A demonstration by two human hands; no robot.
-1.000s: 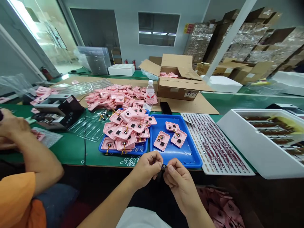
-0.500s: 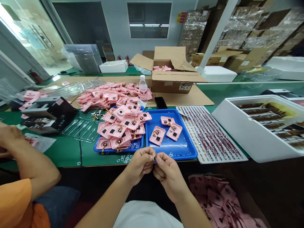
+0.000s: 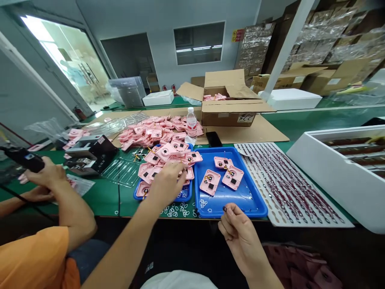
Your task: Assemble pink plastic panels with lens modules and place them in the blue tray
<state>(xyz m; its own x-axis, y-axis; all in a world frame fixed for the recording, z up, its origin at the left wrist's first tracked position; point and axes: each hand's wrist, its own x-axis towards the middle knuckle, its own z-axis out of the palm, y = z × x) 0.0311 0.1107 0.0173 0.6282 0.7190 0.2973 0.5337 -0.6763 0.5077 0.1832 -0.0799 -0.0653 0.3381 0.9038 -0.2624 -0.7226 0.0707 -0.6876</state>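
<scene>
black ring-shaped part, very small, sits pinched between thumb and forefinger of the right hand, just off the near rim of a blue plastic tray, the other fingers loosely curled. the two hands, held together over that rim a second ago, now stand apart: the left hand has gone out over a second blue tray, its fingers bunched down onto the heaped pink plastic cards, and whether it grips one i cannot tell. each card is flat with rounded corners, a black square and a round opening, and some trail a thin amber ribbon. three more lie apart in the right-hand tray. small white rings are scattered on the green bench by the trays. to the left, a co-worker's hand closes on a black handheld tool, an orange sleeve below. to the right lie a perforated sheet of dark red strips and a white foam box. beyond stand a loose pink pile, a water bottle, a phone and an open cardboard box.
</scene>
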